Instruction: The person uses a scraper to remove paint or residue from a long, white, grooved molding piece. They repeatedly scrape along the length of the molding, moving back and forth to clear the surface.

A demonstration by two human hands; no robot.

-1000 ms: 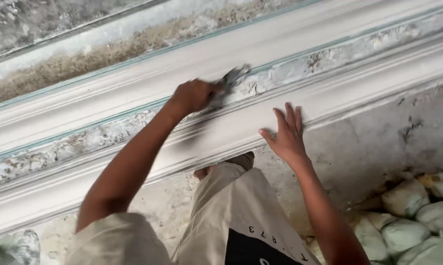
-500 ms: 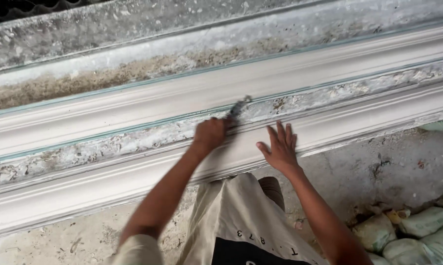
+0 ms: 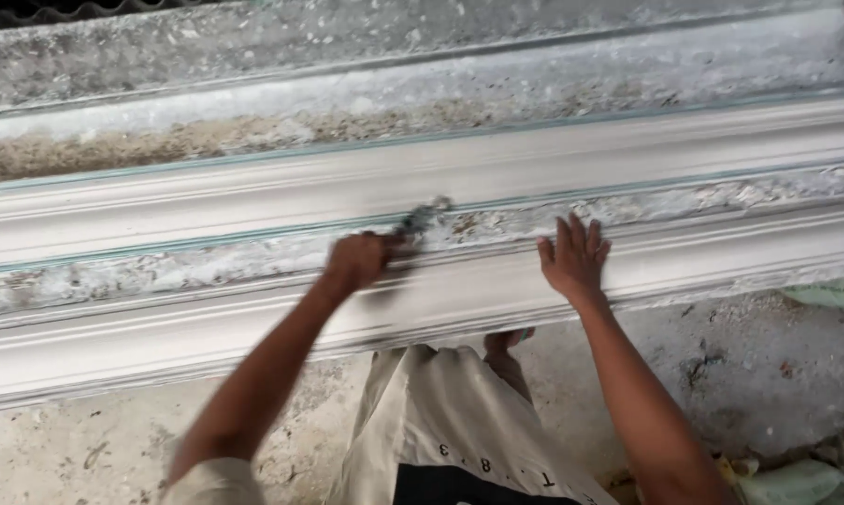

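My left hand (image 3: 358, 262) is closed around a small metal scraping tool (image 3: 420, 221) whose tip rests on the crusted, plaster-flecked strip between two long white mouldings. My right hand (image 3: 572, 259) lies flat with fingers spread on the nearer white moulding (image 3: 740, 254), a little right of the tool. A second long white moulding (image 3: 253, 196) runs parallel behind the strip. Both arms reach forward over my beige trousers (image 3: 440, 421).
A rough grey slab (image 3: 347, 56) with crumbly residue lies beyond the mouldings. Below them is a dusty concrete floor (image 3: 777, 365). Pale green filled sacks (image 3: 796, 482) sit at the lower right, another sack (image 3: 838, 292) by the right edge.
My view has shifted along the mouldings, and the sacks have slid toward the lower right corner. My left hand with the tool has moved along the crusted strip; my right hand stays flat on the moulding.
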